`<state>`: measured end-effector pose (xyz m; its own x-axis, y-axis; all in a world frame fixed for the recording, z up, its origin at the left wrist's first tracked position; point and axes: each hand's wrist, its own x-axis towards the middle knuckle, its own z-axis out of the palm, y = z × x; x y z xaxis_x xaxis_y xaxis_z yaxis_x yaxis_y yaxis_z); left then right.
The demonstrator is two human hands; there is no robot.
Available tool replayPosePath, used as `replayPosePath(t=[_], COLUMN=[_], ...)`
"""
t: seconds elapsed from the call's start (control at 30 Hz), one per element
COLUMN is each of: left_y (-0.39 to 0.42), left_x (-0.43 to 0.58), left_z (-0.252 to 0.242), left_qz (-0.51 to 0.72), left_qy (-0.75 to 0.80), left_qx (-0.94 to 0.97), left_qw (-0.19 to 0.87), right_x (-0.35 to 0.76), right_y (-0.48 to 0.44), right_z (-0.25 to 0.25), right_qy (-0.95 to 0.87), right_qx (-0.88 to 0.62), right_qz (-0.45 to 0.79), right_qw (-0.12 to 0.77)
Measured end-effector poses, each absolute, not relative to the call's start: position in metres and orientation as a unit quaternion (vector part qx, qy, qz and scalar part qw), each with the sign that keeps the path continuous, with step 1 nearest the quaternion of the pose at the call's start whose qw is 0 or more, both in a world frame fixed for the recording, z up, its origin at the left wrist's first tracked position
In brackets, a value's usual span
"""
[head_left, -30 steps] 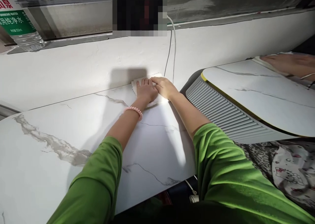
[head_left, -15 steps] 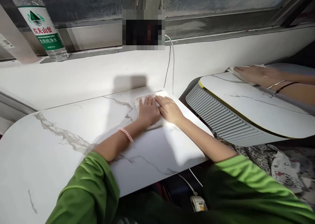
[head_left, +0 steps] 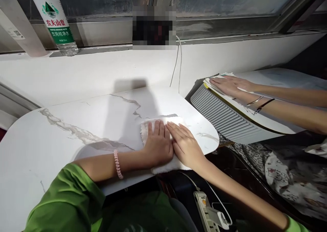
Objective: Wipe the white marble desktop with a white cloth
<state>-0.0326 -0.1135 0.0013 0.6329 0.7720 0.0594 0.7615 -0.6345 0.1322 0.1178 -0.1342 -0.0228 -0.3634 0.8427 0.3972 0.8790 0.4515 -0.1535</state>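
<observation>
My left hand (head_left: pixel 158 144) and my right hand (head_left: pixel 184 143) lie flat side by side, fingers stretched out, pressing a white cloth (head_left: pixel 165 165) onto a white marble-patterned tabletop (head_left: pixel 76 123). The cloth sits at the table's near right edge and hangs slightly over it. A pink bead bracelet is on my left wrist. Both sleeves are green.
Another person's hands (head_left: pixel 230 85) press a cloth on a second marble table (head_left: pixel 278 80) to the right. A water bottle (head_left: pixel 56 21) stands on the window sill. A white cable (head_left: pixel 178 62) runs down the wall. A power strip (head_left: pixel 206 211) lies below the table edge.
Both my hands have slid the cloth from the far wall side of the table toward me, to the near edge. The other person's hands moved left across their table.
</observation>
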Motion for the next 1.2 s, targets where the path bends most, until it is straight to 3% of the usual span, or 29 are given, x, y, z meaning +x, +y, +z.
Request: replayPosePath(t=[0.4,0.7,0.97,1.2], left_y=[0.019,0.108,0.103,0.039], left_x=[-0.047,-0.059,-0.06,-0.072], left_z=[-0.001,-0.004,-0.007,-0.008], left_qz=[0.059,0.1,0.103,0.093], left_qy=[0.508,0.541,0.55,0.557], left_qx=[0.857,0.833,0.828,0.825], left_qw=[0.062,0.052,0.032,0.028], right_x=[0.093,0.074,0.072,0.06], right_y=[0.026,0.124,0.12,0.051], right_z=[-0.023,-0.026,-0.025,-0.017], right_qy=[-0.821,-0.82,-0.818,-0.833], right_qx=[-0.534,-0.513,-0.529,-0.521], right_qz=[-0.012,0.007,0.005,0.011], right_qw=[0.202,0.253,0.228,0.183])
